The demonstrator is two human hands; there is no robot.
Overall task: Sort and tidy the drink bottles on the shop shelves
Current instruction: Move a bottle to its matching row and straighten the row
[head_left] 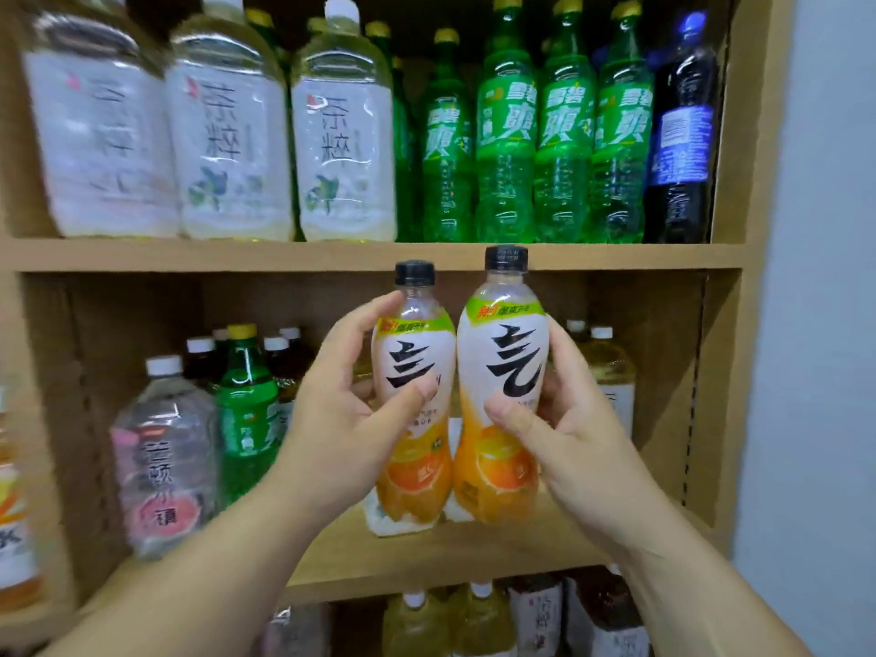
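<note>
- Head view, edges and room: the left hand point(341, 419) is clamped on the left orange bottle point(412, 353), thumb across the label and fingers round the back. The right hand point(564, 433) grips the right orange bottle point(507, 353) the same way.
- Both bottles are upright between the hands and touch at their shoulders. Their caps overlap the front edge of the upper shelf board point(189, 256).
- Their bases are low over the middle shelf board point(426, 557); I cannot tell whether they rest on it.
- Bare board lies in front of and below the hands. The side panel point(730, 324) closes the bay beyond the right hand.
- Materials: both held bottles are waisted clear plastic with black caps and glossy white-to-orange sleeves.
- Left of the left hand stand a squarish clear bottle with a pink label point(161, 457) and a green bottle point(246, 400). A yellow tea bottle point(611, 372) stands just behind the right hand.
- Shelves and room: above the hands are large pale tea bottles point(341, 144), ribbed green soda bottles point(507, 135) and one dark bottle point(682, 135).
- The shelving is tan board, and a pale wall point(829, 277) lies beyond the right hand.
</note>
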